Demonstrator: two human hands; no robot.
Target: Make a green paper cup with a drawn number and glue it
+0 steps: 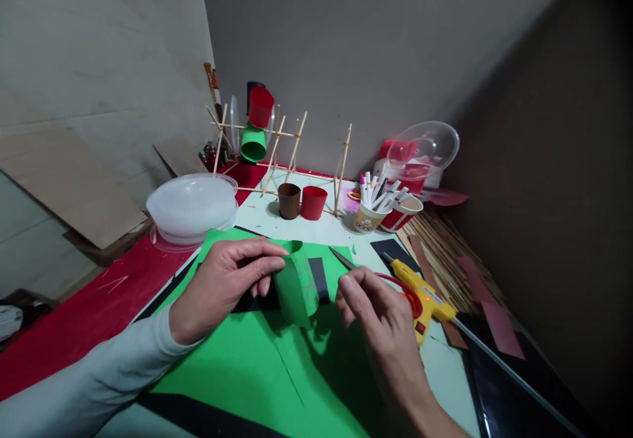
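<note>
My left hand (247,270) pinches the upper edge of a green paper cup (295,286), a rolled piece with an open top and tilted over the sheets. Pencil-like marks show on its side. In my right hand (378,319) is a pair of scissors (343,258); the dark pointed blade sticks out leftward, and a red handle loop shows behind the fingers. The scissor tip is apart from the cup. Beneath both hands lies a large green sheet (237,365), with black paper pieces (319,280) on it.
A yellow glue gun (420,289) lies right of my right hand. Farther back stand brown (289,202) and red paper cups (314,203), a stick frame (297,134), a marker cup (368,217) and bundled sticks (450,253). Plastic lids (192,204) are stacked at left.
</note>
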